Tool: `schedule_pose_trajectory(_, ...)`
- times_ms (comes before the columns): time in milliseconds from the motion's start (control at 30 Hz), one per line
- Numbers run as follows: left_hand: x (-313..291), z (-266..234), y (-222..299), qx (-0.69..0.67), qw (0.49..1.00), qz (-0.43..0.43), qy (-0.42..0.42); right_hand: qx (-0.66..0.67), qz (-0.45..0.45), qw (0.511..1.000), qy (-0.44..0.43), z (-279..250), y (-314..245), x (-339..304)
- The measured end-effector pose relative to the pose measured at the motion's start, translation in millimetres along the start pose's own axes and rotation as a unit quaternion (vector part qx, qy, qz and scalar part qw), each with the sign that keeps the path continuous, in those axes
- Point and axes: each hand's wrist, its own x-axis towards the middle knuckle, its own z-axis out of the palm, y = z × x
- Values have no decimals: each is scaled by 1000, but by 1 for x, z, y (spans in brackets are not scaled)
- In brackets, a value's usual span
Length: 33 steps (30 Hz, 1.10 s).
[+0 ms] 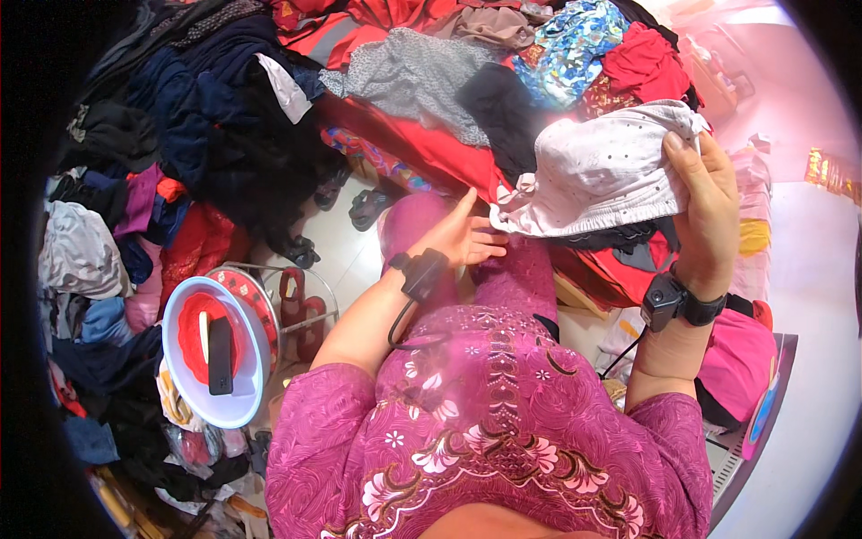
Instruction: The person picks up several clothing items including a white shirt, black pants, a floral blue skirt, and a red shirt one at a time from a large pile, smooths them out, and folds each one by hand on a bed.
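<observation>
A white garment with small dark dots (603,171) hangs before me, with a gathered lower edge and a small bow-like end at its left; its exact kind is unclear. My right hand (705,175) grips its right end, thumb on the near side. Close to the garment's left end, my left hand (469,235) has its fingers spread and holds nothing. Whether a fingertip touches the cloth I cannot tell. A black strapped device sits on each wrist.
Ahead lie a grey patterned cloth (413,76), a blue print cloth (575,49) and red fabric (642,67). Dark clothes (206,117) pile up at the left. A pale blue basin (175,359) holding a red dish and a black remote-like object stands on a round stool.
</observation>
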Motion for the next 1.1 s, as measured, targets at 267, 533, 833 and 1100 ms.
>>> schedule_pose_trajectory(267, 18, -9, -19, -139, 986, 45, -80, -25, -15, 999, -33, 16, -2, 1)
schedule_pose_trajectory(533, 36, -18, -44, -159, 974, 155, -55, 40, 0, 999, 12, 17, -8, 0)
schedule_pose_trajectory(833, -10, 17, -8, -201, 926, 283, -147, 124, 0, 991, 49, -29, -2, 1)
schedule_pose_trajectory(1100, -3, -4, 29, -210, 914, 338, -81, 87, 9, 994, 58, -119, 39, 18)
